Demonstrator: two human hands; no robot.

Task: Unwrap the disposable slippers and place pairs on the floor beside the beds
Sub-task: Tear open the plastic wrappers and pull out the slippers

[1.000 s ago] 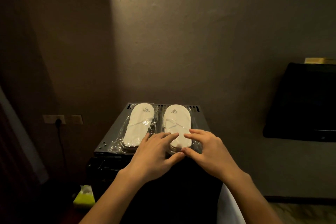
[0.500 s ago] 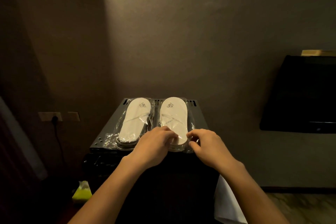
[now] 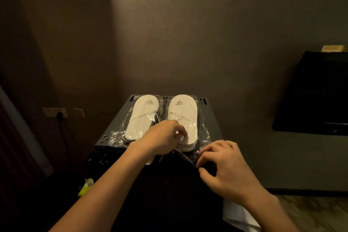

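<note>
I'm looking down at a dim corner: a bare wall (image 3: 188, 34), a dark screen (image 3: 316, 96) mounted at right, and in the middle a grey metal box (image 3: 116, 130) with vents along its far edge, standing on something black I can't identify in this light. The box top works as a bench, which I take to be why both slipper packs lie there, side by side and toes away from me.

The left pack (image 3: 140, 118) is untouched, its clear wrap closed. The right pack (image 3: 185, 118) is the one in hand. My left hand (image 3: 162, 139) sits over its heel end, fingers curled down on the slippers, I think to pin them while the wrap comes off. My right hand (image 3: 224, 167) is off the box's near edge, thumb and fingers pinching the wrap's loose end (image 3: 190, 156) and drawing it toward me, so the film stretches between the two hands.

Whether the wrap is already torn open I can't tell; glare and the left hand hide the heel. No bed shows. A socket (image 3: 56, 113) with a cord, a yellow-green object (image 3: 85, 187) low at left and white cloth (image 3: 239, 216) by my right arm are too dark or cut off to name.
</note>
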